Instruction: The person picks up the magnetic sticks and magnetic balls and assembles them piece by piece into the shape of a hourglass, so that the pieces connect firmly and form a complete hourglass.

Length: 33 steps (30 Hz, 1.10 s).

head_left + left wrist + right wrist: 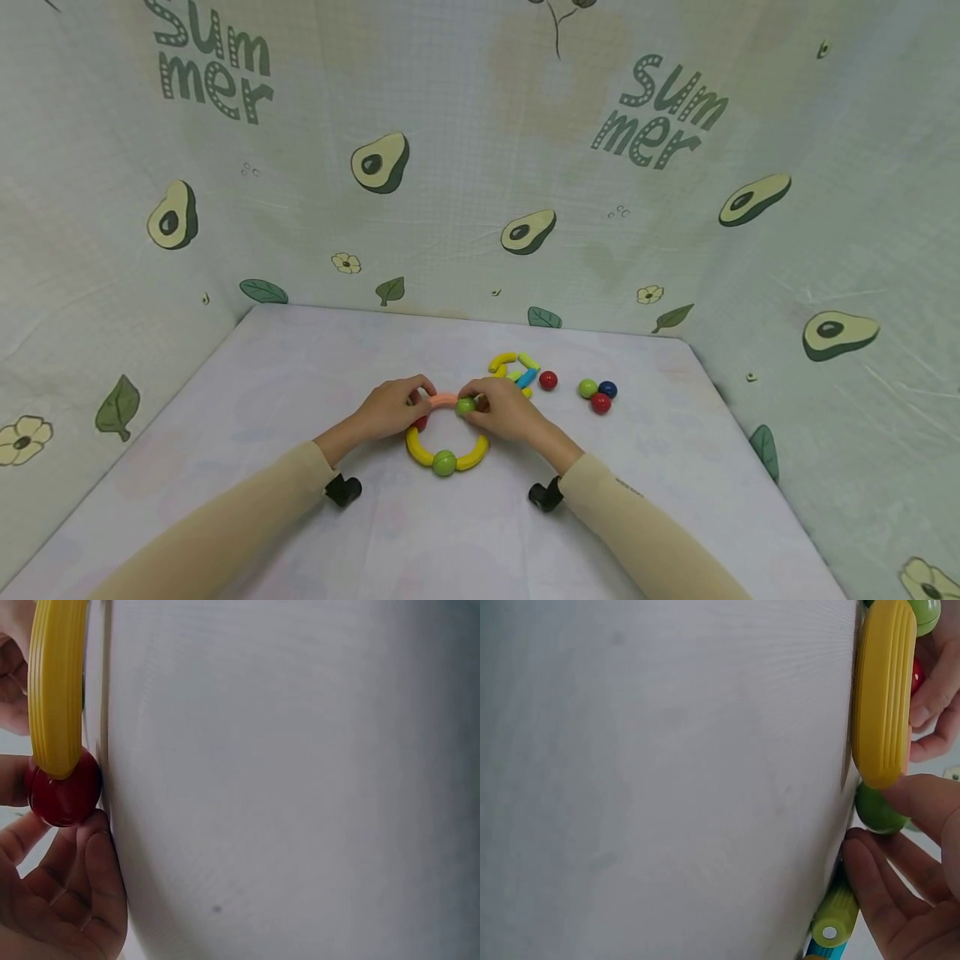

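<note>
A ring of balls and curved sticks lies on the table, with both hands at its far side. My left hand (388, 408) pinches a red ball (64, 799), which touches the end of a yellow curved stick (418, 448). My right hand (512, 410) holds a green ball (466, 406) between thumb and fingers. Between the hands a salmon curved stick (444, 400) spans the far side. At the near side, another green ball (444, 463) joins the left yellow stick to a second yellow curved stick (883, 697). My left fingers partly hide the red ball in the head view.
Beyond my right hand lie loose yellow, lime and blue sticks (528, 378), partly hidden by that hand. A red ball (548, 381) sits beside them. Farther right, a green ball (588, 388), a blue ball (608, 389) and a red ball (601, 403) cluster together.
</note>
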### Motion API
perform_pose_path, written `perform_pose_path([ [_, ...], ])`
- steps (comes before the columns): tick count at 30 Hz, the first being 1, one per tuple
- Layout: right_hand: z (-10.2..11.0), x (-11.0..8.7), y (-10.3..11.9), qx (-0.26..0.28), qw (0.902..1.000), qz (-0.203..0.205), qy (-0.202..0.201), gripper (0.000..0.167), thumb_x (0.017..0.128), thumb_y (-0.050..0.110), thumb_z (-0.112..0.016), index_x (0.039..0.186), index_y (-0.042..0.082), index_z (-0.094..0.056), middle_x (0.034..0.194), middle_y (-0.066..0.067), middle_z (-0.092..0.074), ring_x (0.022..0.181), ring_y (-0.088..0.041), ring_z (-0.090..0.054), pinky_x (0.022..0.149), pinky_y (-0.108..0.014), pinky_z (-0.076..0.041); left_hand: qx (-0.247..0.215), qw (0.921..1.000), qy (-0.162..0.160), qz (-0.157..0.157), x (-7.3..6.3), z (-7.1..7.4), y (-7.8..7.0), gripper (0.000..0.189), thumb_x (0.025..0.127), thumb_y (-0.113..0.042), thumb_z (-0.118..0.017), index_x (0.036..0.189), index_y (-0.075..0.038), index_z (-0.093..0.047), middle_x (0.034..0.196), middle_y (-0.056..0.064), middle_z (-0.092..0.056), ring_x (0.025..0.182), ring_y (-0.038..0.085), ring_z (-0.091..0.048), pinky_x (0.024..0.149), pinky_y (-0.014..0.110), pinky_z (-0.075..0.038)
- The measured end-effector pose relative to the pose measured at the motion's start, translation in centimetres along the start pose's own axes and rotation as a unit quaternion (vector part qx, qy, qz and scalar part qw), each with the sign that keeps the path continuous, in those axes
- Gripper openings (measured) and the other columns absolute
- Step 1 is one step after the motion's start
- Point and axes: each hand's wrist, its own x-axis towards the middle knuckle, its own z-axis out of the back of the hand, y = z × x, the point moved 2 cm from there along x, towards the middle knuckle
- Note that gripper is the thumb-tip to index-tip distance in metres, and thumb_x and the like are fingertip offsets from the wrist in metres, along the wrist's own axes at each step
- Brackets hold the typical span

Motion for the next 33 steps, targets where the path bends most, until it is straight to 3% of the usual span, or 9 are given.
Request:
perform_pose_path([
  [13, 1.5, -2.1, -0.2, 0.011, 0.9999, 0.008, 0.001, 0.03, 0.097, 0.011, -0.079, 0.126, 0.01, -0.074, 0.123, -0.004, -0.075, 0.101, -0.019, -0.069, 0.091, -0.037, -0.06, 0.001, 1.0, 0.006, 0.0, -0.2, 0.0, -0.3, 0.019, 0.105, -0.025, -0.067, 0.122, -0.016, -0.066, 0.077, -0.004, -0.069, 0.069, 0.015, -0.062, 0.067, 0.031, -0.052],
  [22, 2.4, -4.1, -0.7, 0.041, 0.9967, 0.038, 0.059, 0.031, 0.098, 0.009, -0.075, 0.129, 0.006, -0.073, 0.125, -0.007, -0.075, 0.101, -0.021, -0.07, 0.091, -0.039, -0.061, 0.004, 0.9999, 0.009, 0.003, -0.2, -0.1, -0.1, 0.021, 0.105, -0.027, -0.067, 0.123, -0.016, -0.065, 0.075, -0.004, -0.069, 0.068, 0.016, -0.062, 0.067, 0.031, -0.052],
  [33, 2.1, -5.1, -1.3, 0.065, 0.9891, 0.062, 0.116, 0.033, 0.098, 0.011, -0.077, 0.131, 0.012, -0.073, 0.128, 0.001, -0.073, 0.109, -0.022, -0.068, 0.095, -0.036, -0.06, 0.004, 0.9999, 0.011, 0.004, -0.2, -0.1, -0.3, 0.022, 0.105, -0.028, -0.067, 0.123, -0.016, -0.065, 0.076, -0.004, -0.069, 0.069, 0.017, -0.062, 0.069, 0.032, -0.053],
])
